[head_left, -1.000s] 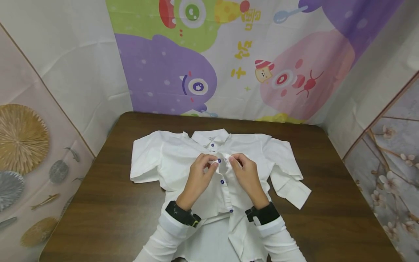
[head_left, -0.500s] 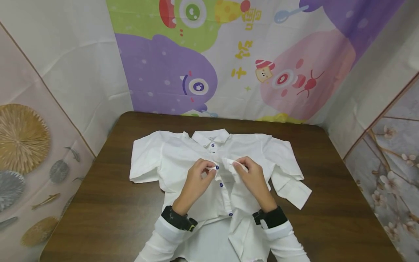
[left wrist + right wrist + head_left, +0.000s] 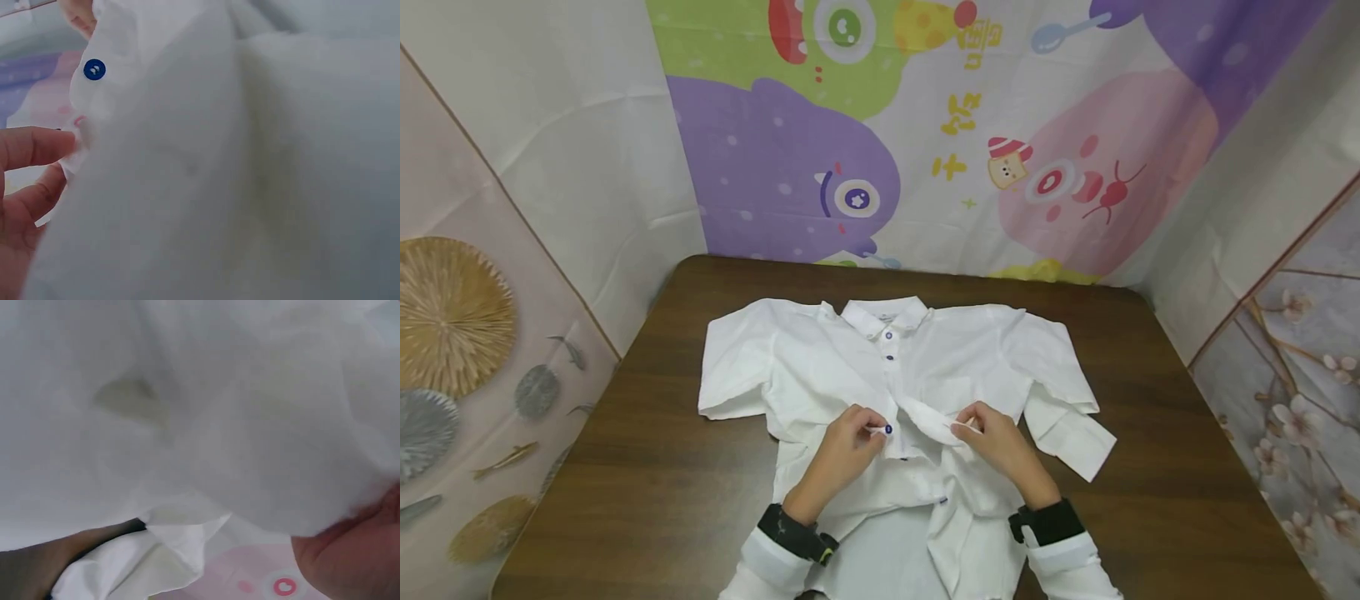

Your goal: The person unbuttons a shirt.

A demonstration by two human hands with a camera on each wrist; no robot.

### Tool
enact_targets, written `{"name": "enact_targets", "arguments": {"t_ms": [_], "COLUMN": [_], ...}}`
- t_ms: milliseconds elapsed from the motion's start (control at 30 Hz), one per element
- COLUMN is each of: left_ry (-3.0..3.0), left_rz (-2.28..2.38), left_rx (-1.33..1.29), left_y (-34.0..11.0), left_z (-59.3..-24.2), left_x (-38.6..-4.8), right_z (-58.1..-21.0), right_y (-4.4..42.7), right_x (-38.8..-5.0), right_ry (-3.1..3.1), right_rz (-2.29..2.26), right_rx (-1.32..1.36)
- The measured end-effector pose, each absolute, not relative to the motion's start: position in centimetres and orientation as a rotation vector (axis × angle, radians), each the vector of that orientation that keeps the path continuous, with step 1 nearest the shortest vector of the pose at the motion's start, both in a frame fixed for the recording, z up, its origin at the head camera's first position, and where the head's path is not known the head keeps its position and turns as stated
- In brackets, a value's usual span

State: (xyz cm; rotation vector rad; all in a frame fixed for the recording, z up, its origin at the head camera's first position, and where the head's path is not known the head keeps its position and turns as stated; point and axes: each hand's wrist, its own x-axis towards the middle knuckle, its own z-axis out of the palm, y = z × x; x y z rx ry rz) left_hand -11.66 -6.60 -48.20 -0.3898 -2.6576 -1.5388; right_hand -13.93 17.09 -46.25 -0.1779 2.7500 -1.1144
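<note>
A white shirt [image 3: 820,350] with dark blue buttons lies front up, collar away from me. My left hand [image 3: 848,446] pinches the edge of its button placket, right at a blue button [image 3: 888,430]. My right hand [image 3: 996,437] pinches the opposite front edge, lifted and folded in a strip. Between the hands the two edges stand apart. In the left wrist view, thumb and fingers [image 3: 37,150] hold the cloth near a blue button [image 3: 94,69]. Cloth fills most of the right wrist view, hiding the fingertips of the right hand [image 3: 356,556].
The shirt lies on a dark brown wooden table [image 3: 700,492]. Its collar [image 3: 886,314] is at the far side, with a button [image 3: 890,357] below it. A folded sleeve [image 3: 1067,429] lies at right. A cartoon-printed curtain [image 3: 790,167] hangs behind the table.
Both hands have come down the shirt toward me and moved farther apart, drawing the two front edges with them. The button at my left hand has shifted nearer to me.
</note>
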Motion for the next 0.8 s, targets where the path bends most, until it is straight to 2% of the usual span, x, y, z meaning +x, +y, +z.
{"name": "enact_targets", "arguments": {"t_ms": [267, 533, 800], "left_ry": [-2.733, -2.741, -2.752], "left_rz": [-1.436, -1.407, -1.376], "left_rx": [-0.446, -0.471, -0.48], "left_y": [-6.6, -6.4, -6.4], "left_z": [-50.1, -50.9, -51.0], "left_x": [-11.0, -10.6, -10.5], "right_z": [-46.7, -46.2, -48.1], "right_y": [15.2, 10.7, 8.1], "right_x": [-14.2, -15.3, -16.5], "right_ry": [2.904, 3.067, 3.13], "right_rz": [-0.87, -0.77, -0.35], "right_rx": [-0.184, -0.441, -0.561]}}
